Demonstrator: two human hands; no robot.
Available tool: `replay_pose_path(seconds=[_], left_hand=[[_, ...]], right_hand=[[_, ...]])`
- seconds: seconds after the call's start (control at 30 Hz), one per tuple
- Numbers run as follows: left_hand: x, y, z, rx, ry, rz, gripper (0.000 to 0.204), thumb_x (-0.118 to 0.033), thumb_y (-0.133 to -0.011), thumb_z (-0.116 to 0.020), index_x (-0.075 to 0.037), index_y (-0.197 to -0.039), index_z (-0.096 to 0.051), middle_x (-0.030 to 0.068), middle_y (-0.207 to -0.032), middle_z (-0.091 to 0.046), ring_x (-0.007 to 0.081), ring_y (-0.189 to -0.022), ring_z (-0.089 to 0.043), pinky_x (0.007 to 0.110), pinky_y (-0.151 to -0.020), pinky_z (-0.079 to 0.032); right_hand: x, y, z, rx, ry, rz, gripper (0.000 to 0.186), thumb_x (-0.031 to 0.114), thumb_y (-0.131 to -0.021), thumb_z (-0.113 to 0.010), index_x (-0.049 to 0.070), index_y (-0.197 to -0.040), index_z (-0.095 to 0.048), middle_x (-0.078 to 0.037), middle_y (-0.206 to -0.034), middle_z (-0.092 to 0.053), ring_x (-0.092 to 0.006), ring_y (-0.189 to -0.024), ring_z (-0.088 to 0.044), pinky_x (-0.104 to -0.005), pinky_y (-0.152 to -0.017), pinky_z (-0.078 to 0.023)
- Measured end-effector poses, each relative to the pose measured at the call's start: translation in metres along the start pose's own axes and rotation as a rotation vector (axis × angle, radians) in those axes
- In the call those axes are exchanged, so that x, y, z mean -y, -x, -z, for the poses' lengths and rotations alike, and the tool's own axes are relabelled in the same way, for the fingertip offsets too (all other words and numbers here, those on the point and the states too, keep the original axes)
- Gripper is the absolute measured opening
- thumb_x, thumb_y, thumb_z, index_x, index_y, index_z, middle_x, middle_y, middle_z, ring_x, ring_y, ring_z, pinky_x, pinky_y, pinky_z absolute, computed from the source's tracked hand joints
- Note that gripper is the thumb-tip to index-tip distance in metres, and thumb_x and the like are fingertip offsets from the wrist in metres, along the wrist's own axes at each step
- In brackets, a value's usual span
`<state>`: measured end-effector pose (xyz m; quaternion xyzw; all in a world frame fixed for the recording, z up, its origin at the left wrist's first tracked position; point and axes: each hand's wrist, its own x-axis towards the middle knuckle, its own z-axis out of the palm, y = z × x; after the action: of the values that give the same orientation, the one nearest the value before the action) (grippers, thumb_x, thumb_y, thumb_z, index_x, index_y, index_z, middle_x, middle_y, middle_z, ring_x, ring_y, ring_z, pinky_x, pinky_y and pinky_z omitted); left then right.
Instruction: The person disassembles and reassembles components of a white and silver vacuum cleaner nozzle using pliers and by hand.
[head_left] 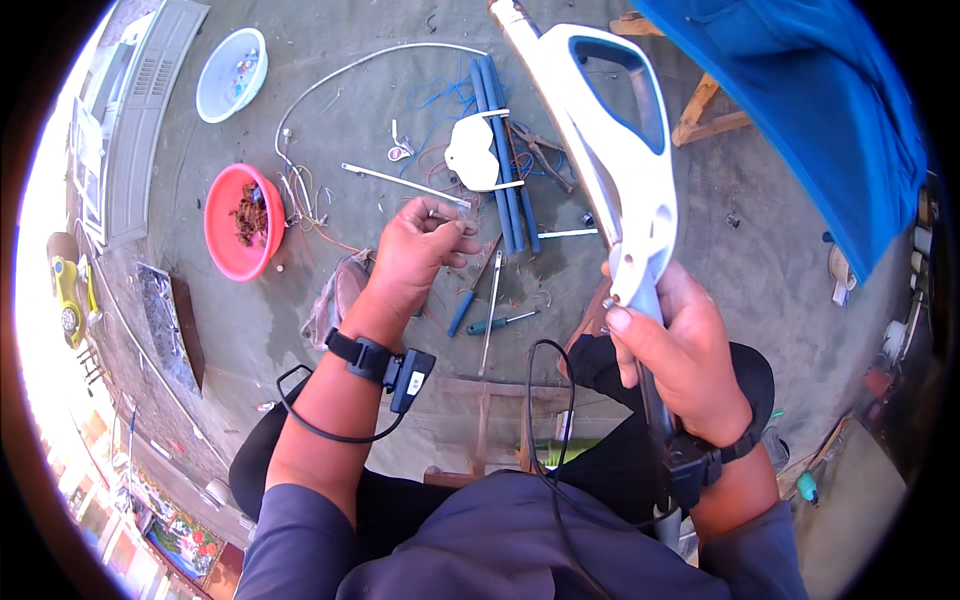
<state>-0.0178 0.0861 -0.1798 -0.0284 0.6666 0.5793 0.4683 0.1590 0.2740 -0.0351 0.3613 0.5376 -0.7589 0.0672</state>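
Observation:
My right hand (685, 345) is closed around the lower end of a white loop-handled tool (655, 185), which looks like a hacksaw frame. Its grey-lined handle points up and away, beside a long pale bar. The thumb presses near a small metal fitting at the joint. My left hand (428, 240) hovers over the mat, thumb and fingers pinched together; what lies between them is too small to make out. Just beyond those fingers is a thin white strip (400, 183). A long thin metal strip (493, 305) and a green-handled screwdriver (500, 323) lie nearer to me.
Blue tubes (503, 160) lie ahead with a white plastic plate (472, 153) and pliers (540, 150). At left stand a red bowl (216, 225) of brown scraps and a pale blue bowl (210, 90). A blue cloth (810, 110) hangs at the upper right.

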Motion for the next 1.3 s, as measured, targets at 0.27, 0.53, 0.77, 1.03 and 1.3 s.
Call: replay_pose_path(seconds=[0.27,0.53,0.77,1.03,1.3], left_hand=[[-0.095,0.135,-0.015,0.184,-0.188,-0.25,0.014,-0.018,-0.1,-0.055,-0.004,-0.101,-0.055,0.0079,-0.09,-0.069,0.0128,-0.074,-0.067,0.023,-0.06,-0.051],[-0.073,0.182,-0.018,0.023,-0.265,-0.468,0.017,-0.019,-0.102,-0.052,-0.002,-0.099,-0.056,0.0029,-0.081,-0.064,0.0078,-0.069,-0.062,0.021,-0.059,-0.047],[-0.067,0.183,-0.014,0.038,-0.273,-0.451,0.018,-0.019,-0.101,-0.053,-0.001,-0.097,-0.057,0.0035,-0.079,-0.065,0.0082,-0.068,-0.063,0.022,-0.058,-0.047],[-0.067,0.179,-0.013,0.001,-0.275,-0.412,0.018,-0.018,-0.099,-0.056,-0.001,-0.094,-0.058,0.0048,-0.074,-0.065,0.0098,-0.065,-0.063,0.024,-0.057,-0.048],[-0.063,0.179,-0.016,-0.148,-0.733,-0.704,0.016,-0.017,-0.091,-0.066,-0.002,-0.089,-0.06,0.0157,-0.077,-0.065,0.0324,-0.068,-0.065,0.038,-0.06,-0.05]], right_hand=[[-0.009,0.021,-0.023,0.025,0.234,0.101,0.04,0.022,-0.085,-0.068,-0.003,-0.114,-0.056,-0.005,-0.088,-0.063,-0.0109,-0.08,-0.058,-0.0293,-0.071,-0.048],[-0.019,0.034,-0.062,0.103,0.37,0.128,0.045,0.029,-0.084,-0.068,-0.004,-0.113,-0.057,-0.009,-0.086,-0.064,-0.0135,-0.074,-0.059,-0.0309,-0.066,-0.049],[-0.025,0.032,-0.073,0.104,0.434,0.15,0.044,0.029,-0.084,-0.068,-0.004,-0.112,-0.057,-0.011,-0.086,-0.065,-0.0156,-0.074,-0.061,-0.0325,-0.068,-0.049],[-0.024,0.03,-0.076,0.085,0.475,0.189,0.044,0.029,-0.083,-0.068,-0.004,-0.11,-0.058,-0.015,-0.086,-0.065,-0.0211,-0.076,-0.063,-0.0351,-0.069,-0.05],[-0.025,0.032,-0.083,0.066,0.548,0.2,0.043,0.028,-0.082,-0.069,-0.004,-0.109,-0.058,-0.019,-0.084,-0.066,-0.0286,-0.075,-0.066,-0.0381,-0.067,-0.05]])
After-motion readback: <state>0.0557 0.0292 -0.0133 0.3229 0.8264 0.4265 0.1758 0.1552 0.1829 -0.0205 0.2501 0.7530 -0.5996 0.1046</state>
